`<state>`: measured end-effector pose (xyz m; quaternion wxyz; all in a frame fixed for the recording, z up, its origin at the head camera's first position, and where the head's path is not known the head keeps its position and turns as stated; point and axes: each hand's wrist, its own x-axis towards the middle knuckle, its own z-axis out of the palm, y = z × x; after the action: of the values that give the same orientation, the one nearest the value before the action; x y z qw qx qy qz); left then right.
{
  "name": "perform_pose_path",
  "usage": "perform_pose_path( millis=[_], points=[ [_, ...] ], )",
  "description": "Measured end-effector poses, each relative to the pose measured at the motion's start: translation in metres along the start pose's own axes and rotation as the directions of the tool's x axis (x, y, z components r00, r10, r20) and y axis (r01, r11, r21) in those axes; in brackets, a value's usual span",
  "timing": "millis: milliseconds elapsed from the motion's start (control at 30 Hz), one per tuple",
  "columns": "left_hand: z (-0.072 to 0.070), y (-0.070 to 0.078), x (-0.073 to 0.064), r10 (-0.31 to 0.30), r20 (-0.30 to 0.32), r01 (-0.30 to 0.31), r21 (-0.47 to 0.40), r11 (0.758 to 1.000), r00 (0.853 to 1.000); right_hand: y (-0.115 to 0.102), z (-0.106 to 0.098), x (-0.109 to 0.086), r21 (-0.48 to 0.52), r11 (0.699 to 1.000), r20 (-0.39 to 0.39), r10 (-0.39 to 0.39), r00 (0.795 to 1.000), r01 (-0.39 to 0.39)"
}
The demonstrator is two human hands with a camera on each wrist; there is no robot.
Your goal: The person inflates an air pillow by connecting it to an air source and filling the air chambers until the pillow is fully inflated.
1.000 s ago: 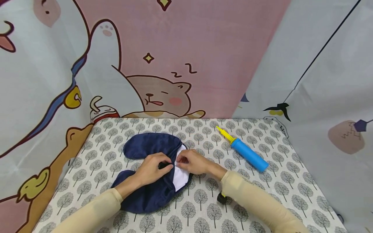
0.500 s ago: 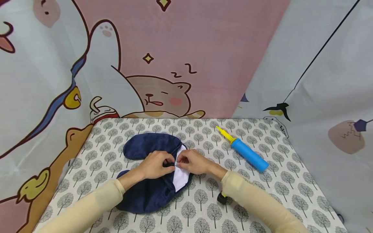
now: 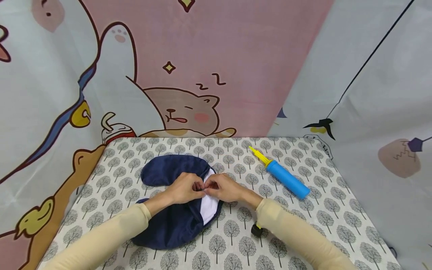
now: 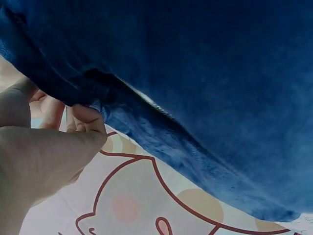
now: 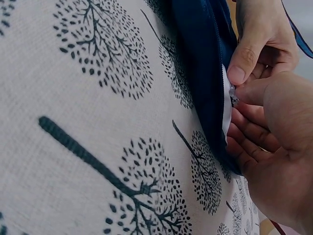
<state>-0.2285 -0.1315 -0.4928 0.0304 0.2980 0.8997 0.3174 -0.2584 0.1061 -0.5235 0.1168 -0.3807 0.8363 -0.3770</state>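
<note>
A navy plush U-shaped neck pillow (image 3: 165, 228) lies on the table, its unzipped seam exposing the white inner lining (image 3: 210, 210). Over this opening my two hands meet. Between thumb and finger, my right hand (image 3: 224, 187) pinches a small clear plastic air valve (image 5: 234, 92), best seen in the right wrist view. My left hand (image 3: 185, 189) pinches at the same valve from the other side, its thumb tip against it. In the left wrist view the navy cover hides the valve, and the left hand (image 4: 49, 152) shows at the cover's edge.
A blue hand pump (image 3: 287, 180) with a yellow nozzle (image 3: 259, 154) lies right of the pillow. A small black object (image 3: 257, 230) shows beneath the right forearm. The tree-print tablecloth (image 3: 233, 243) reaches to cartoon-printed curtains (image 3: 253, 75) behind and at both sides.
My left hand has moved right, from over the navy cover up to the right hand at the valve. The right hand has stayed nearly still. The head view has shifted slightly.
</note>
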Motion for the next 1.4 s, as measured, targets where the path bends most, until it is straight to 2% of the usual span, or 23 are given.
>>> perform_pose_path(
  millis=[167, 300, 333, 467, 533, 567, 633, 767, 800, 900, 967, 1067, 1133, 1200, 1300, 1367, 1400],
  points=[
    [0.001, -0.002, -0.002, -0.033, 0.015, 0.034, -0.006, 0.999, 0.999, 0.000, 0.000, 0.000, -0.055, 0.998, -0.001, -0.006, 1.000, 0.006],
    [0.007, -0.015, -0.003, -0.007, 0.012, 0.008, -0.030, 1.000, 1.000, 0.000, 0.000, 0.001, -0.104, 0.994, -0.017, -0.020, 1.000, 0.018],
    [0.014, -0.028, -0.003, 0.030, 0.002, -0.030, -0.029, 0.999, 1.000, 0.001, 0.000, 0.001, -0.112, 0.994, -0.022, -0.025, 0.999, 0.022],
    [0.034, -0.063, 0.001, 0.094, -0.034, -0.095, -0.039, 0.995, 0.995, 0.001, 0.000, 0.000, -0.109, 0.994, -0.038, -0.024, 0.999, 0.020],
    [0.044, -0.078, 0.003, 0.129, -0.040, -0.130, -0.014, 0.991, 0.991, -0.001, -0.001, 0.000, -0.098, 0.995, -0.040, -0.016, 0.999, 0.012],
    [0.040, -0.069, 0.001, 0.120, -0.034, -0.120, 0.003, 0.993, 0.992, -0.002, -0.001, -0.001, -0.091, 0.996, -0.040, -0.012, 0.999, 0.008],
    [0.043, -0.075, 0.002, 0.126, -0.031, -0.126, 0.006, 0.992, 0.992, -0.003, -0.002, -0.001, -0.073, 0.997, -0.040, -0.002, 0.999, -0.001],
    [0.041, -0.070, 0.002, 0.093, -0.012, -0.093, -0.019, 0.995, 0.996, -0.002, -0.002, -0.002, -0.026, 1.000, -0.031, 0.015, 0.999, -0.016],
    [0.043, -0.074, 0.004, 0.082, -0.013, -0.083, -0.040, 0.996, 0.997, -0.002, -0.002, -0.003, -0.008, 1.000, -0.027, 0.024, 0.999, -0.024],
    [0.038, -0.064, 0.004, 0.100, -0.024, -0.100, -0.029, 0.995, 0.995, 0.000, -0.002, -0.004, 0.047, 0.998, -0.021, 0.044, 0.999, -0.043],
    [0.041, -0.066, 0.003, 0.131, -0.050, -0.131, -0.008, 0.991, 0.990, 0.000, -0.003, -0.004, 0.087, 0.995, -0.026, 0.055, 0.998, -0.053],
    [0.035, -0.058, 0.002, 0.149, -0.052, -0.149, 0.009, 0.989, 0.987, -0.001, -0.004, -0.006, 0.149, 0.987, -0.040, 0.066, 0.997, -0.059],
    [0.036, -0.065, 0.002, 0.209, -0.063, -0.208, 0.026, 0.978, 0.976, 0.000, -0.004, -0.006, 0.182, 0.981, -0.050, 0.073, 0.996, -0.063],
    [0.027, -0.051, -0.001, 0.197, -0.049, -0.197, 0.016, 0.980, 0.979, 0.000, -0.004, -0.007, 0.202, 0.977, -0.058, 0.075, 0.995, -0.062],
    [0.021, -0.041, -0.004, 0.189, -0.047, -0.188, 0.015, 0.982, 0.981, 0.001, -0.004, -0.007, 0.213, 0.975, -0.073, 0.075, 0.994, -0.058],
    [0.013, -0.024, -0.007, 0.142, -0.045, -0.142, 0.006, 0.990, 0.989, 0.000, -0.004, -0.007, 0.212, 0.976, -0.083, 0.076, 0.994, -0.057],
    [0.012, -0.022, -0.007, 0.142, -0.051, -0.142, 0.005, 0.990, 0.989, 0.000, -0.004, -0.007, 0.211, 0.976, -0.087, 0.078, 0.993, -0.058]
  ],
)
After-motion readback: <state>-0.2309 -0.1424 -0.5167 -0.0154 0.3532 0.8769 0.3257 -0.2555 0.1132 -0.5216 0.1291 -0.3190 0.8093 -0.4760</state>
